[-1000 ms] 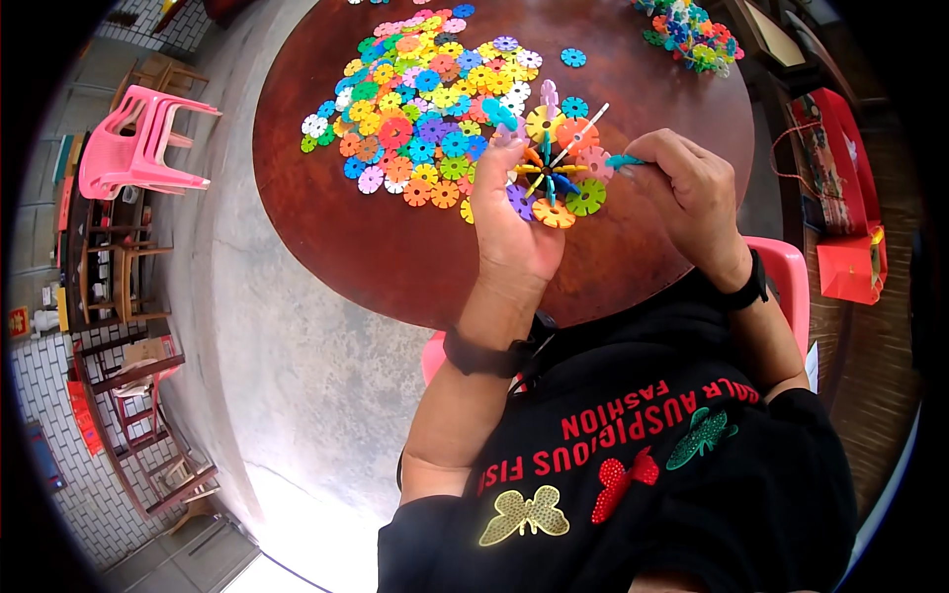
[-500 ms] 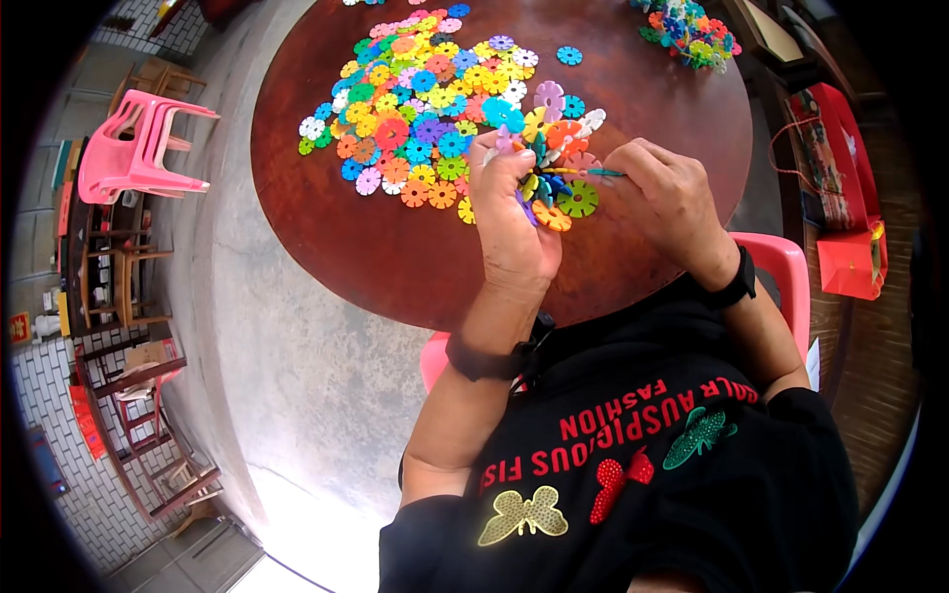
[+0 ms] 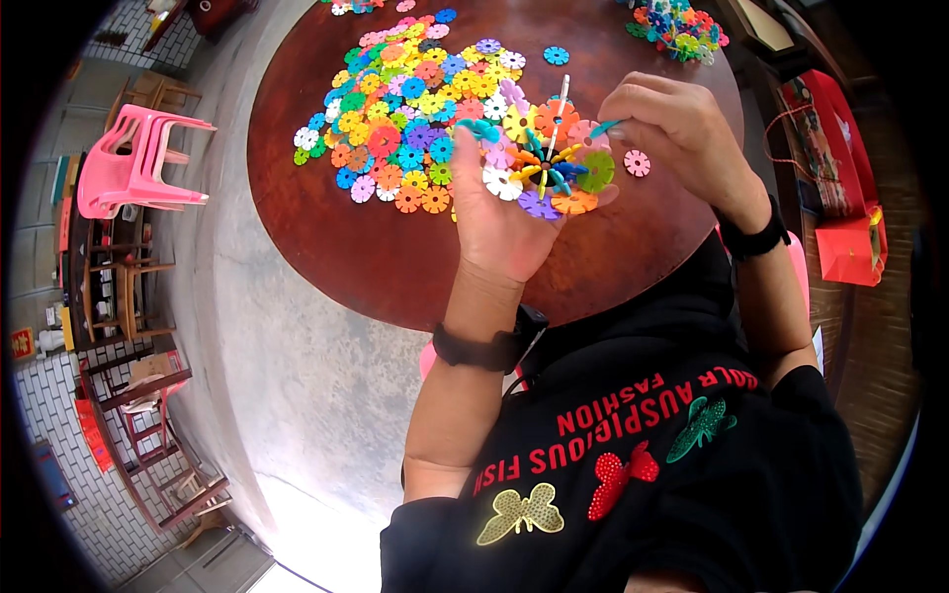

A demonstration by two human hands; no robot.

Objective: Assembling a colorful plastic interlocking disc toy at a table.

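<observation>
My left hand holds a round assembly of interlocking flower discs over the table. In its middle, blue, yellow and dark discs stand edge-on like spokes. White, purple, orange, green, pink, yellow and teal discs form its outer ring, and a white one stands edge-on at its far side. Above the ring's right side, my right hand pinches a teal disc seen nearly edge-on. Whether that disc touches the pink one of the ring I cannot tell. Fingers of my left hand under the assembly are mostly hidden.
Many loose flower discs lie heaped on the round brown table. A single pink disc lies right of the assembly, a blue one beyond it. Another built cluster stands far right. Stacked pink stools stand left.
The assembly has turned so its spoked middle now faces up, and my left hand has opened out under it. My right hand has risen slightly with the teal disc, uncovering the pink disc.
</observation>
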